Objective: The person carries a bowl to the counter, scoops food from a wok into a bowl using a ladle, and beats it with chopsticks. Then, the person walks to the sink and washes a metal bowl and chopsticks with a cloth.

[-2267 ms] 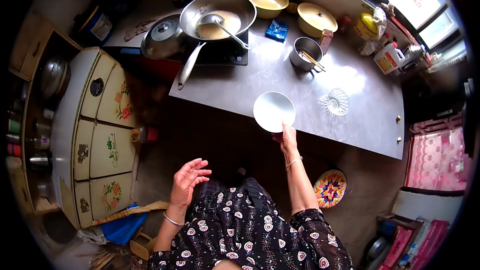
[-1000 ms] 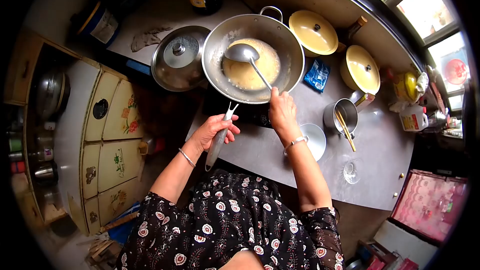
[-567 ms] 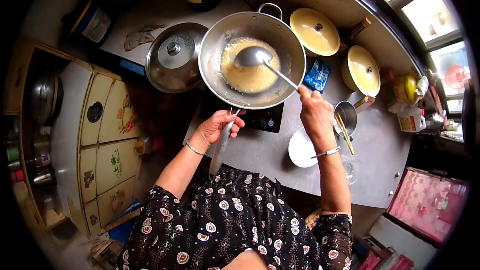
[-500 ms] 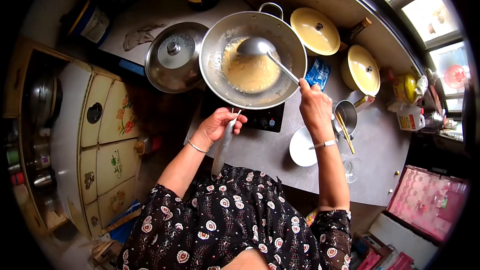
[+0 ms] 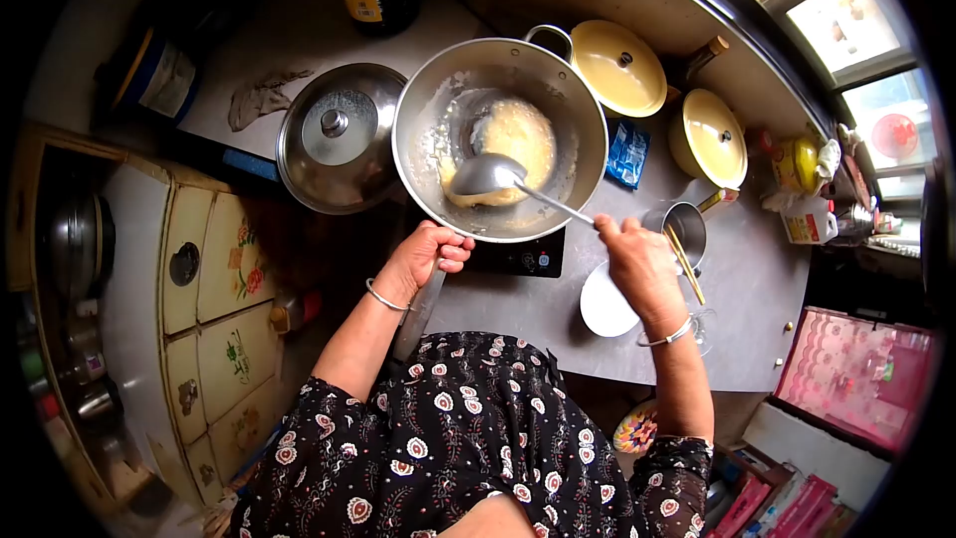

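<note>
My left hand [image 5: 430,252] is closed around the upper part of the long handle [image 5: 419,314] of a grey wok [image 5: 423,144], just below its rim. In the wok lies a pale yellow, wet food mixture [image 5: 520,139], mostly right of the middle. My right hand [image 5: 637,264] grips the end of a metal ladle [image 5: 486,175]. The ladle's bowl faces downward in the wok, over the lower edge of the mixture; whether it touches the wok's bottom is hidden.
A glass-centred lid [image 5: 335,164] lies left of the wok, above a black induction cooker [image 5: 518,257]. To the right are a white bowl [image 5: 607,301], a metal pot [image 5: 685,224] with chopsticks [image 5: 686,264], a blue packet [image 5: 628,152] and two yellow lidded pots [image 5: 619,65] [image 5: 709,137].
The ladle has moved down toward the near side of the wok, and my right hand has come lower. The wok tilts differently, with the mixture shifted up and right. My left hand has closed more tightly.
</note>
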### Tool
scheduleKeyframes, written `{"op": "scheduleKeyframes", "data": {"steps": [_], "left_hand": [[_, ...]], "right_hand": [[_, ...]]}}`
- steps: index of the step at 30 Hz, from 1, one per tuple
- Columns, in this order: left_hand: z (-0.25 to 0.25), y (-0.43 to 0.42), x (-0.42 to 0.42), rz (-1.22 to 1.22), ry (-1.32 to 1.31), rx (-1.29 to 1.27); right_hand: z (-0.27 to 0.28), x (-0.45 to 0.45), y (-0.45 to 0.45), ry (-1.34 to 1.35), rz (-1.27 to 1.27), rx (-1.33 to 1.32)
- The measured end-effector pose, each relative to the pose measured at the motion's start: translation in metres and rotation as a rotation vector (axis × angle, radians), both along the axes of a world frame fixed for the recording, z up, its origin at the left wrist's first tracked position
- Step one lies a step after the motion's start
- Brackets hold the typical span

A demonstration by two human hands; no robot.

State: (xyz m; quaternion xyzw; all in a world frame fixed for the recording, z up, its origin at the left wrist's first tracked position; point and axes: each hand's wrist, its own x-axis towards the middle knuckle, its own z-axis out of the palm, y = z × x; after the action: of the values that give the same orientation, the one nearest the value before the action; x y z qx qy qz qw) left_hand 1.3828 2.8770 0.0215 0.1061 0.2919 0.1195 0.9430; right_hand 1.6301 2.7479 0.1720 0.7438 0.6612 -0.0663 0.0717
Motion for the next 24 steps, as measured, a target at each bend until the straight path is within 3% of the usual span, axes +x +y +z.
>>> {"op": "scheduleKeyframes", "data": {"steps": [9, 20, 24], "left_hand": [[0.018, 0.010, 0.004, -0.056, 0.074, 0.092], [0.035, 0.049, 0.002, -0.194, 0.187, 0.289], [0.044, 0.046, 0.006, -0.202, 0.230, 0.336]], "right_hand": [[-0.056, 0.004, 0.048, -0.035, -0.225, 0.236], [-0.022, -0.004, 0.002, 0.083, -0.085, 0.065], [-0.037, 0.017, 0.013, -0.013, -0.183, 0.250]]}}
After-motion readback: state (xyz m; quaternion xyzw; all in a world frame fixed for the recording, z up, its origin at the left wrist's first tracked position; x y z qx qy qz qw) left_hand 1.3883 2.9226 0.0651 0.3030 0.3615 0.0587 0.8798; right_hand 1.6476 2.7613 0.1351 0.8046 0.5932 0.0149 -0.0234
